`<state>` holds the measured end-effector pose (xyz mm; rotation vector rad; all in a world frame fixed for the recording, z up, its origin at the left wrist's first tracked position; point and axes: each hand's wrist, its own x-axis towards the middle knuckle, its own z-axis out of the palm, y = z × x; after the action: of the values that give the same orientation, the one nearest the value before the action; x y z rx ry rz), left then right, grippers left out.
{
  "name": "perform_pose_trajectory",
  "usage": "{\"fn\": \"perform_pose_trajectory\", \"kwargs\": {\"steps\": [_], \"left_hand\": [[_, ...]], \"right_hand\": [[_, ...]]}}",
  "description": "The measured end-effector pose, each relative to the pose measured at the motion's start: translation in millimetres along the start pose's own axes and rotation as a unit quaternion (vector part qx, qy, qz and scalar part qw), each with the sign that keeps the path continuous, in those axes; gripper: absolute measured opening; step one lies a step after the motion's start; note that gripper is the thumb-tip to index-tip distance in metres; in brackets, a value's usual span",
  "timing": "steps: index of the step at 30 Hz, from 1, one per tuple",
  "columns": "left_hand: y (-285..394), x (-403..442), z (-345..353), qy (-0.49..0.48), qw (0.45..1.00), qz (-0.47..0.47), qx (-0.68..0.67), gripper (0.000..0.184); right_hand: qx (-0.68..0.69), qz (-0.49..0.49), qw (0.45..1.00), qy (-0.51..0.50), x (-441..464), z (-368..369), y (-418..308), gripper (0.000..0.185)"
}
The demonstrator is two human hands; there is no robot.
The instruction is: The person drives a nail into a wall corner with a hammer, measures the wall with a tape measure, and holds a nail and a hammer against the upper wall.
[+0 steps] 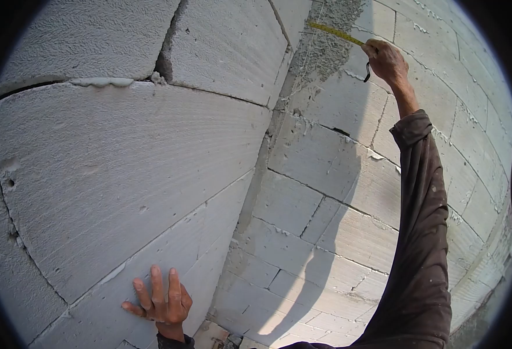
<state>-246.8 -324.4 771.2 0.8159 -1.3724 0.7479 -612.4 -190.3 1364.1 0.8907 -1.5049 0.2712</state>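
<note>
My right hand (387, 60), arm stretched up and away, is closed around a tape measure. Its yellow blade (337, 33) runs out to the left, toward the inner corner where rough grey mortar (325, 55) covers the wall. A black strap (367, 72) dangles below the hand; the tape's case is mostly hidden in my grip. Low on the left wall, my left hand (161, 299) rests with its fingers spread against a pale block (209, 232) and holds nothing.
Large light-grey blocks (122, 168) form the left wall, with gaps and white foam (102, 82) in the joints. The right wall (349, 221) meets it at a corner and carries my shadow. Rubble (228, 339) lies at the corner's foot.
</note>
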Motion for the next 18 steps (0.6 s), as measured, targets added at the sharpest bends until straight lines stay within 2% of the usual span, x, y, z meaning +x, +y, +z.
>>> {"fn": "perform_pose_trajectory", "kwargs": {"steps": [7,18], "left_hand": [[-1,1,-1,-0.004,1.0,0.012,0.011,0.027],[-2,1,-4,-0.014,1.0,0.014,0.012,0.024]], "right_hand": [[-0.001,-0.034,0.998,0.045,8,18,11,0.028],[-0.021,-0.034,0.999,0.026,10,14,9,0.027]]}}
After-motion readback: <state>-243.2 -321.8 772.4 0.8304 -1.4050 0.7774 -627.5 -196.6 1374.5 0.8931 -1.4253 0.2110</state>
